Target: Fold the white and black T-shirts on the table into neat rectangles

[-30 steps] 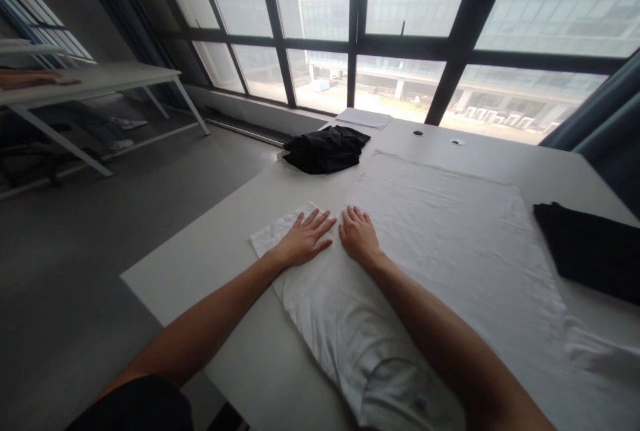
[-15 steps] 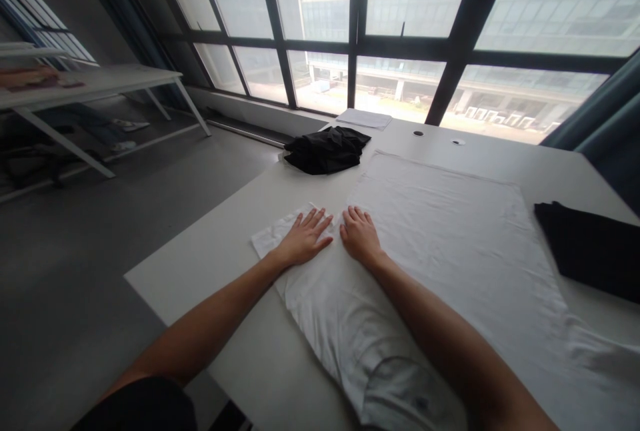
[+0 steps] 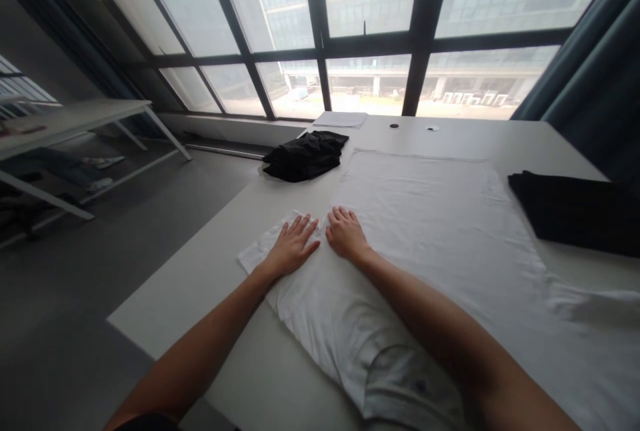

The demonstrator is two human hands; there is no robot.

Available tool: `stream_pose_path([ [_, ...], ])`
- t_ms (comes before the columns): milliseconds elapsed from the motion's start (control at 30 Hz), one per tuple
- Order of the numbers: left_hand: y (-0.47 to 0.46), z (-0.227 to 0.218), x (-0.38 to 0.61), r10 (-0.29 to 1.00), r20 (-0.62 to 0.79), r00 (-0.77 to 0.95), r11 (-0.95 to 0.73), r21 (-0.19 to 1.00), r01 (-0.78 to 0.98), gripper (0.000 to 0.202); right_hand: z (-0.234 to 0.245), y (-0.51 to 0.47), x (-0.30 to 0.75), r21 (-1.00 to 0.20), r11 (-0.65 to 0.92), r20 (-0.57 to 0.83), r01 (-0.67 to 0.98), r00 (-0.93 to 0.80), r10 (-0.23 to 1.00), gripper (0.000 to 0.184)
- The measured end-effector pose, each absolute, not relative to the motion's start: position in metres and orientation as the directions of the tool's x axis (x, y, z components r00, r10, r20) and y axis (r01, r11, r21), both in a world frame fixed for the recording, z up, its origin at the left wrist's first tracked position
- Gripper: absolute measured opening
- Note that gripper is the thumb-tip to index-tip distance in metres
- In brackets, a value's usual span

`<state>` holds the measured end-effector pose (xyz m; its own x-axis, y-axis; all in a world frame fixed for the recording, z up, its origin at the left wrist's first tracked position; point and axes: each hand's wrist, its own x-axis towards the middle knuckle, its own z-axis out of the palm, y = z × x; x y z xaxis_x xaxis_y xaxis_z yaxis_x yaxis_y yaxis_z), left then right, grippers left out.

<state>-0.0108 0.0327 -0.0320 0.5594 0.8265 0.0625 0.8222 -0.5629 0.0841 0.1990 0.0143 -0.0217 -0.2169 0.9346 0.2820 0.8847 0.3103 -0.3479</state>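
A white T-shirt [image 3: 425, 218] lies spread over the table, its neckline [image 3: 400, 371] towards me and its hem at the far side. On the left sleeve [image 3: 260, 248] rests my left hand [image 3: 290, 248], palm down with fingers spread. Close beside it, my right hand [image 3: 345, 234] lies on the shirt near where sleeve and side meet; its fingers point away from me, slightly bent, and I see nothing gripped in them. Creases run from the hands towards the neckline. The right forearm covers part of the shirt's upper body.
A crumpled black cloth bundle [image 3: 305, 156] sits on the white table [image 3: 165, 291] beyond my hands. Folded black fabric [image 3: 575, 214] lies to the right. Papers [image 3: 341, 119] are at the far edge by the windows. Another table [image 3: 75, 114] stands left, with a person's legs beneath it.
The camera view has turned slightly, shifting the scene left and levelling the far table edge. Both hands keep about the same place on the shirt.
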Motion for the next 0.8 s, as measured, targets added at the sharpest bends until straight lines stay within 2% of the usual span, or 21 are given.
stream_pose_path([
  [133, 0.038, -0.032, -0.007, 0.830, 0.085, 0.551, -0.557, 0.120, 0.821, 0.062, -0.022, 0.018, 0.200, -0.373, 0.320, 0.301, 0.871, -0.212, 0.930, 0.043],
  [267, 0.046, -0.023, -0.016, 0.839, 0.177, 0.515, -0.543, 0.205, 0.814, 0.055, -0.021, 0.022, 0.207, -0.478, 0.296, 0.286, 0.827, -0.173, 0.943, 0.037],
  [367, 0.050, -0.010, -0.041, 0.898, 0.188, 0.398, -0.430, 0.184, 0.884, 0.053, -0.016, 0.020, 0.215, -0.562, 0.285, 0.316, 0.777, -0.117, 0.942, 0.035],
  [500, 0.048, 0.003, -0.082, 0.977, 0.013, 0.212, -0.212, 0.112, 0.971, 0.057, -0.009, 0.014, 0.225, -0.626, 0.281, 0.328, 0.728, -0.082, 0.941, 0.030],
  [567, 0.045, 0.009, -0.095, 0.989, -0.067, 0.130, -0.120, 0.132, 0.984, 0.057, -0.006, 0.010, 0.227, -0.649, 0.275, 0.321, 0.709, -0.073, 0.944, 0.028],
  [667, 0.041, 0.016, -0.103, 0.975, -0.217, 0.036, 0.016, 0.235, 0.972, 0.052, -0.003, 0.004, 0.225, -0.677, 0.267, 0.307, 0.686, -0.067, 0.949, 0.026],
  [800, 0.038, 0.030, -0.100, 0.933, -0.351, 0.082, 0.086, 0.438, 0.895, 0.042, -0.003, -0.007, 0.218, -0.716, 0.258, 0.269, 0.649, -0.084, 0.959, 0.026],
])
